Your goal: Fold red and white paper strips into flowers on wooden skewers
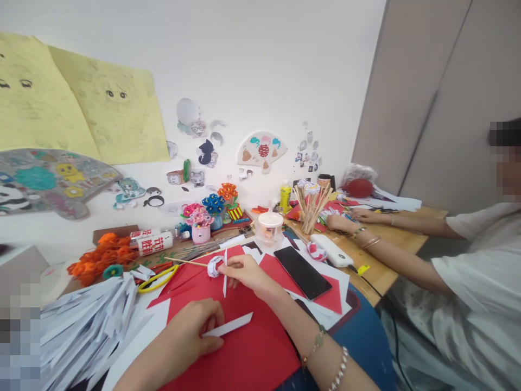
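Observation:
My left hand pinches a white paper strip between thumb and fingers, low over the red paper. Farther up, my right hand is closed on another narrow strip of white paper, which stands nearly upright from its fingertips. Right beside those fingertips is a white paper flower on a thin wooden stick; whether the fingers touch it I cannot tell. To the left lies a big pile of cut white paper strips.
Yellow-handled scissors, a black phone, a white power bank and a lidded clear cup surround the red paper. Behind stand bundled sticks and pipe-cleaner flowers. On the right a co-worker's hands are busy at the table.

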Motion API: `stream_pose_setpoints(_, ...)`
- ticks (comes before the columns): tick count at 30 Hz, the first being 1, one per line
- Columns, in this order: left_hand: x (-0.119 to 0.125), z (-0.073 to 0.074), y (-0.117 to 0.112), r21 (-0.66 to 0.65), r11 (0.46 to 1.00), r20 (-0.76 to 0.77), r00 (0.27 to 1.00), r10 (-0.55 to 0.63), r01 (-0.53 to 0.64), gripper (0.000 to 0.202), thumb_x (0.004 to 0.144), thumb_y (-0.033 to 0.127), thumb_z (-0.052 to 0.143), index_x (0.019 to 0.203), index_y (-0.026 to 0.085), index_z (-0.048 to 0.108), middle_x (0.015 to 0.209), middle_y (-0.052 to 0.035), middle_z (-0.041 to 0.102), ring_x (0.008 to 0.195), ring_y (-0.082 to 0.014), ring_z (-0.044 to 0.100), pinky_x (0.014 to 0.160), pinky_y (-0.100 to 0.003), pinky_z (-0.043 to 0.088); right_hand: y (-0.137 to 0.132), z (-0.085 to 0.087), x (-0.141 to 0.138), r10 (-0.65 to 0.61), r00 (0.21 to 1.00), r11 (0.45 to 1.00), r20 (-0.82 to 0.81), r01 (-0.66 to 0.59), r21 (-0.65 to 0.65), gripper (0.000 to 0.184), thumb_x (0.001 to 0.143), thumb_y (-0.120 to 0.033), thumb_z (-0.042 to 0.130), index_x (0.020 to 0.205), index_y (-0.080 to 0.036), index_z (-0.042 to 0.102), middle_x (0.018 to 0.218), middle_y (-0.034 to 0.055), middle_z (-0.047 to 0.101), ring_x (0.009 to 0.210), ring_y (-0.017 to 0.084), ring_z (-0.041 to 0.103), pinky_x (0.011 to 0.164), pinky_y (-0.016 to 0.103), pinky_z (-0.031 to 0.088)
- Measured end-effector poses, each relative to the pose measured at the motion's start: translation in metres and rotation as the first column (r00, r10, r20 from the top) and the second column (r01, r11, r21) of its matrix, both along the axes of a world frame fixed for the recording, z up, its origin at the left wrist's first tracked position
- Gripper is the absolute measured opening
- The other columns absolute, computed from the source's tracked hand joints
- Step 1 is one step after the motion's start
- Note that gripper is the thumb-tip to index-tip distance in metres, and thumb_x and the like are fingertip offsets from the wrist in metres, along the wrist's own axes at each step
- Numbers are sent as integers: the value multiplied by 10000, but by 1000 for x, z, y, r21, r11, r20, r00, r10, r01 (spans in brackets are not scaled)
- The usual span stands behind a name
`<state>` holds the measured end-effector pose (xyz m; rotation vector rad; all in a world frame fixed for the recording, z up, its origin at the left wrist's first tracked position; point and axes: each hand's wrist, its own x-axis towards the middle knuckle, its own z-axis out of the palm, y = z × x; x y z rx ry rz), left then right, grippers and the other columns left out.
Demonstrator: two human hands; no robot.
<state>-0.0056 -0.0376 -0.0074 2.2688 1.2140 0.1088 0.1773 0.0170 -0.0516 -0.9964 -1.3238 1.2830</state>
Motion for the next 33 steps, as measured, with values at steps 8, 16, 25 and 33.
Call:
stream_pose_setpoints(8, 0, 0, 1, 35, 999, 9, 1000, -18, 17, 70, 742, 201, 517, 793, 195, 565, 889, -5, 615, 804, -182, 543, 680, -267, 357, 3, -2, 1, -6, 1000, 1000, 29, 6, -18, 400, 684, -530, 739, 698, -140, 654, 476, -35, 572, 456, 109, 547, 482, 225, 414)
stream_pose_setpoints(16, 0, -3, 4, 97, 995, 0, 1000, -7, 7, 96, 768, 184, 504, 822, 200, 581, 930, -18, 630, 841, -195, 568, 723, -278, 379, 5, -5, 1, -20, 999, 1000, 45, 21, -18, 402, 687, -535, 737, 718, -141, 665, 475, -39, 566, 448, 108, 550, 483, 228, 424)
stream_pose_setpoints(25, 3, -1, 3, 183, 983, -46, 998, 30, -22, 110, 735, 131, 531, 806, 187, 592, 947, -41, 630, 896, -210, 575, 733, -278, 382, 5, -9, 2, -63, 998, 998, 27, 63, 4, 470, 654, -605, 728, 734, -150, 641, 512, -32, 584, 467, 110, 563, 483, 228, 441)
stream_pose_setpoints(33, 5, -5, -2, 208, 977, -23, 999, 48, -42, 72, 735, 151, 578, 796, 187, 594, 888, -31, 633, 811, -191, 569, 663, -259, 366, -1, -9, 2, -3, 999, 1000, 43, 3, 7, 467, 645, -596, 738, 742, -148, 650, 596, -2, 650, 485, 115, 590, 518, 246, 482)
